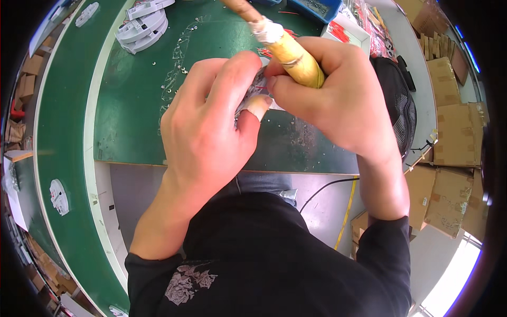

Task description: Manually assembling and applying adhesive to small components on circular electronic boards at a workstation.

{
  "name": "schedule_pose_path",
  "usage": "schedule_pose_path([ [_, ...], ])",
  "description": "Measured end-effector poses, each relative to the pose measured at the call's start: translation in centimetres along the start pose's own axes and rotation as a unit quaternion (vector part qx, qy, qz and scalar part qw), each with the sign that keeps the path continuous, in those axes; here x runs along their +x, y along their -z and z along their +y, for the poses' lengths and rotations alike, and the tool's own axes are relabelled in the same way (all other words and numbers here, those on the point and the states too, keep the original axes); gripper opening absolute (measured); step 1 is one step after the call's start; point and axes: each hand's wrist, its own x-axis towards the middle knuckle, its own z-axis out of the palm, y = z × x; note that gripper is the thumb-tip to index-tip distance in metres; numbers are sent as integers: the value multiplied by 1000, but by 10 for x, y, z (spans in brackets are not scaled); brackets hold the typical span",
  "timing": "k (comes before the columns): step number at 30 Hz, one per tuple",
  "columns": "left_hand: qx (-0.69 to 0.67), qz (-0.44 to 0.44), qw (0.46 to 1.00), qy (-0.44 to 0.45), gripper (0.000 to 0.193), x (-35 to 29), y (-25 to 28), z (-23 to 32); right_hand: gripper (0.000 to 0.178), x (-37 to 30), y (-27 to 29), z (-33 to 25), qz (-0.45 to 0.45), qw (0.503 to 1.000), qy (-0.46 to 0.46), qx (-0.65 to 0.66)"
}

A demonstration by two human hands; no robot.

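My left hand (pixel 211 116) is closed round a light grey part (pixel 259 79), mostly hidden behind the fingers. A pale wrap covers part of the left thumb. My right hand (pixel 332 95) meets it from the right, fingertips pinched close to the part. Between its thumb and forefinger sits a yellow-handled tool (pixel 296 58) with a white wrapped band and a brown shaft slanting up and left. I cannot make out its kind or working end. A bit of red wire (pixel 261 88) shows between the two hands.
Stacked white plastic housings (pixel 142 29) lie at the far left of the green table (pixel 132 127), with small bits strewn nearby. A blue bin (pixel 317 8) and a white box of red wires (pixel 343 34) stand at the back. A black bag (pixel 393 95) and cardboard boxes (pixel 454 132) are on the right.
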Motion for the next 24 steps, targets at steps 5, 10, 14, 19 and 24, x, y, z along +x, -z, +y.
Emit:
schedule_pose_path([
  [5, -249, -7, 954, 165, 38, 1, 2, -15, 17, -7, -18, 25, 47, 992, 40, 111],
  [10, -504, 17, 787, 355, 33, 7, -1, -21, 30, -15, -38, 44, 123, 943, 275, -140],
  [14, -525, 43, 766, 370, 33, 5, -11, -35, 32, -8, -38, 41, 145, 917, 300, -220],
  [19, -389, 110, 906, 127, 28, 4, -13, -40, 13, 41, 4, 44, 259, 899, 338, 106],
  [24, 23, -87, 983, -161, 20, -24, -28, -42, 16, 92, 2, 41, 174, 776, 277, 539],
])
